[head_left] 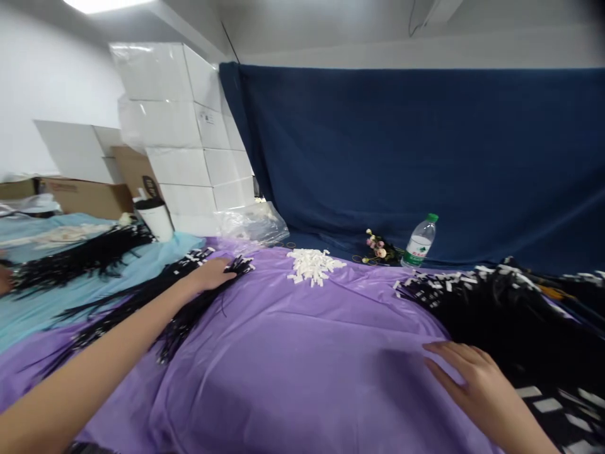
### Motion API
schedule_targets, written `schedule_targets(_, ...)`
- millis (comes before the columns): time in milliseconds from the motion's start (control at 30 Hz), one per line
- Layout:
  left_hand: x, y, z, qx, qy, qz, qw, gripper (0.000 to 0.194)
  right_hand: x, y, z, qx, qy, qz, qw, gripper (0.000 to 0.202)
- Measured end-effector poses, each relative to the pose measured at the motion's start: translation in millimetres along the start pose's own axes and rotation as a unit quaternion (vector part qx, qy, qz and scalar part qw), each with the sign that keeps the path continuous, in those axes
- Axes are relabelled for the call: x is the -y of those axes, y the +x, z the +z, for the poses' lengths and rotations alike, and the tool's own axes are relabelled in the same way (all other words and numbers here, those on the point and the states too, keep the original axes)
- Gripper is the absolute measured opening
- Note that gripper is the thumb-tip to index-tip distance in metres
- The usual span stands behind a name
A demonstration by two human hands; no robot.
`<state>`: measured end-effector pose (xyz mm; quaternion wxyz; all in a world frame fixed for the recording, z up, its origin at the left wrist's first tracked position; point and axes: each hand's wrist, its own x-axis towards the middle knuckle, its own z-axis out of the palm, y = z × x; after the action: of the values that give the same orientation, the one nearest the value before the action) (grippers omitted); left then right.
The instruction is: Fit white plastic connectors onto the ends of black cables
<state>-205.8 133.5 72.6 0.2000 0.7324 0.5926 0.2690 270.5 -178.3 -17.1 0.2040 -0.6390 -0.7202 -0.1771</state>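
Observation:
My left hand (213, 273) is closed over a bundle of thin black cords (186, 315) on the left side of the purple cloth (302, 372). White tabs on the cord ends stick out past its fingers, which are partly hidden. My right hand (472, 381) hovers low over the cloth at the right, thumb and fingers apart, with nothing in it. Beside it lies a large heap of black cords (491, 315) with white tabs. A small pile of loose white pieces (312, 266) sits at the back middle of the cloth.
Behind the cloth stand a green-capped water bottle (420, 243) and small artificial flowers (377, 246). At the left are stacked white boxes (177, 126), a clear plastic bag (255, 222), a white cup (157, 219) and a light-blue cloth (28, 321). Another person's hand (4, 277) shows at the left edge.

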Motion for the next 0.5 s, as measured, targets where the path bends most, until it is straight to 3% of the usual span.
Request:
schedule_targets(100,6,22,13.3,0.047,0.077,-0.018,0.996,0.027,20,1,4,-0.030,0.022,-0.025,0.999,0.024)
schedule_targets(267,10,39,25.8,0.064,0.150,-0.058,0.985,0.031,38,-5,1,-0.043,0.036,-0.055,0.997,0.022)
schedule_targets(367,7,45,18.0,0.049,0.151,-0.071,0.985,0.035,37,-16,0,-0.038,0.035,-0.053,0.997,0.022)
schedule_targets(500,0,45,-9.7,-0.020,0.112,-0.075,0.991,0.024,27,-35,1,-0.042,0.041,-0.048,0.997,0.021)
